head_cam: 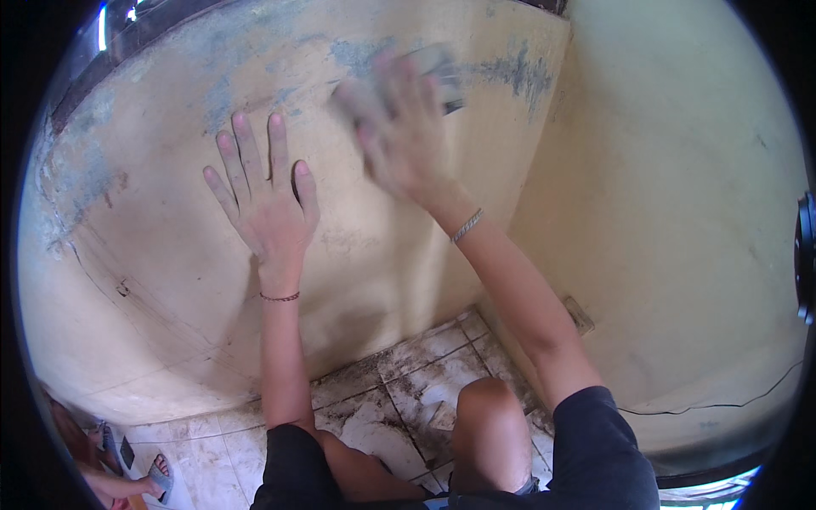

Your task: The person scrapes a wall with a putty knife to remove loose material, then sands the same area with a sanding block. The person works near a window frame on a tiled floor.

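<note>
My left hand (273, 197) lies flat against the yellowish painted wall (357, 268), its fingers spread and dusty, with a thin reddish bracelet at the wrist. Up and to the right of it, my right hand (408, 127) presses a greyish flat piece (440, 67) against the wall. Motion blurs that hand and the piece, so its exact kind cannot be told; it looks like a sheet or pad. Patches of blue-grey paint (519, 73) show on the wall around the right hand and along its upper edge.
A second wall (650, 210) meets this one at a corner on the right, with a socket or switch plate (579, 315) and a dark cable (707, 406). White floor tiles (370, 427) below are dirty and dusty. Another person's sandalled foot (160, 478) is at the lower left.
</note>
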The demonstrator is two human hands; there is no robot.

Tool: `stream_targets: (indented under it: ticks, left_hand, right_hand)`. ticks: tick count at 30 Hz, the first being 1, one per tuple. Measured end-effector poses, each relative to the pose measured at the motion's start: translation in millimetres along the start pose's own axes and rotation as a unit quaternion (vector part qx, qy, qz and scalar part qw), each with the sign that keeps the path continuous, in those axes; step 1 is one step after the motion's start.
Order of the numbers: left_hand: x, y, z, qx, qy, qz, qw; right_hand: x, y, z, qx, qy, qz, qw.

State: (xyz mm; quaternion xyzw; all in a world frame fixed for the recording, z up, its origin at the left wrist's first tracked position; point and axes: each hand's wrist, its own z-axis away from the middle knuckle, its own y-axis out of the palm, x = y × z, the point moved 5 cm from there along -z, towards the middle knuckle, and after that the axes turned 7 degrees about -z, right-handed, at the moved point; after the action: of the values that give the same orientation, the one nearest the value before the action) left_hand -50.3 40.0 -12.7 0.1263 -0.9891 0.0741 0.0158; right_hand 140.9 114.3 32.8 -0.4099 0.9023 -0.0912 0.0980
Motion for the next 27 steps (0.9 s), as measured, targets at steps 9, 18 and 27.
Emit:
stream_targets:
  ticks: [9,18,27]
  left_hand:
    - [-8.0,-3.4,-2.1,0.023,0.003,0.008,1.000]
    - [-3.8,-1.8,-3.0,0.010,0.000,-0.006,1.000]
    - [-3.2,-4.3,-6.7,0.011,0.008,-0.008,1.000]
  right_hand:
    - [-74.1,-29.4,-8.8,-0.191,0.219,-0.042,0.956]
    - [-73.1,-32.2,-30.0,-0.095,0.196,0.013,0.976]
    - [-54.4,-22.4,-1.2,0.000,0.025,0.010,1.000]
